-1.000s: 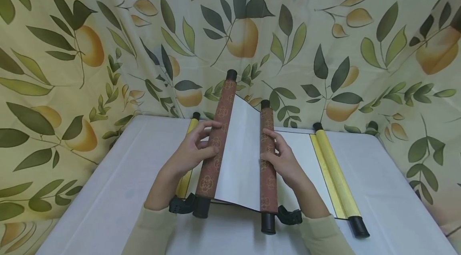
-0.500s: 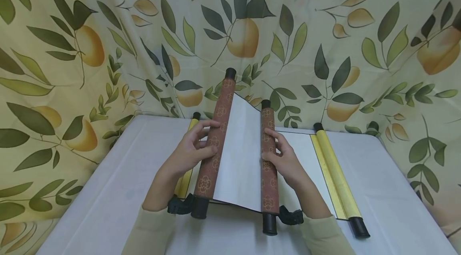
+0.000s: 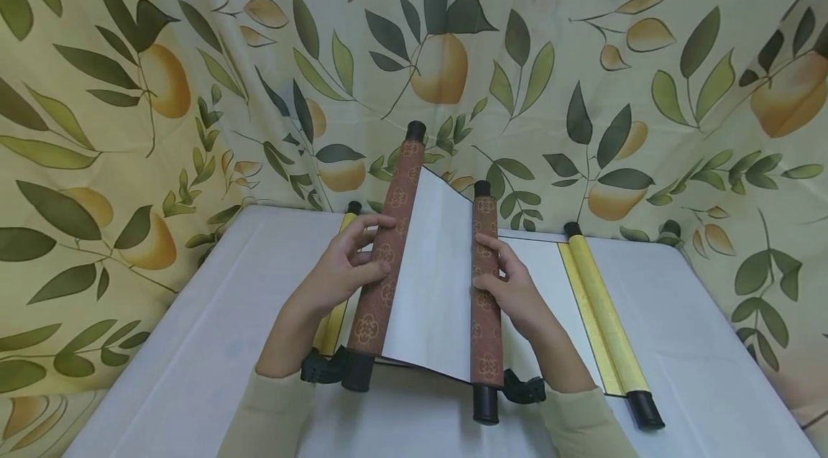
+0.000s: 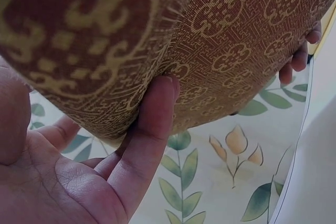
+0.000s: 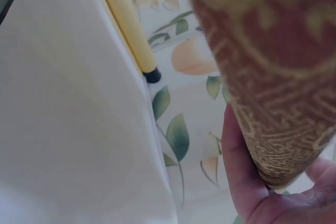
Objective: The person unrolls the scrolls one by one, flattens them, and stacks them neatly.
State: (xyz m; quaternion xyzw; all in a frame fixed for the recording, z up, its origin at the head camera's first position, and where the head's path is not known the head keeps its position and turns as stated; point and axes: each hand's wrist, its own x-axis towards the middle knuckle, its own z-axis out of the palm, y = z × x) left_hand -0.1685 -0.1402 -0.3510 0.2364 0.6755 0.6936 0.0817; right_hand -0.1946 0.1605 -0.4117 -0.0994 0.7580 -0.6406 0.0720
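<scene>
A brown patterned scroll is held up over the table, rolled on two rods with a white sheet (image 3: 432, 285) stretched between them. My left hand (image 3: 346, 267) grips the thicker left roll (image 3: 387, 257), fingers curled round it; the left wrist view shows the same roll (image 4: 210, 40) resting on my fingers (image 4: 149, 129). My right hand (image 3: 511, 285) grips the thinner right roll (image 3: 486, 300), also seen close in the right wrist view as the brown roll (image 5: 273, 77). Both rolls have black end caps.
A second scroll with yellow borders lies unrolled flat on the white table (image 3: 194, 343), its right yellow rod (image 3: 604, 314) and left yellow rod (image 3: 341, 228) on either side. A leaf-and-fruit patterned curtain (image 3: 582, 70) hangs close behind and beside the table.
The brown scroll has tilted and shifted very slightly; my fingers have adjusted a little on both rolls. Otherwise nothing has moved.
</scene>
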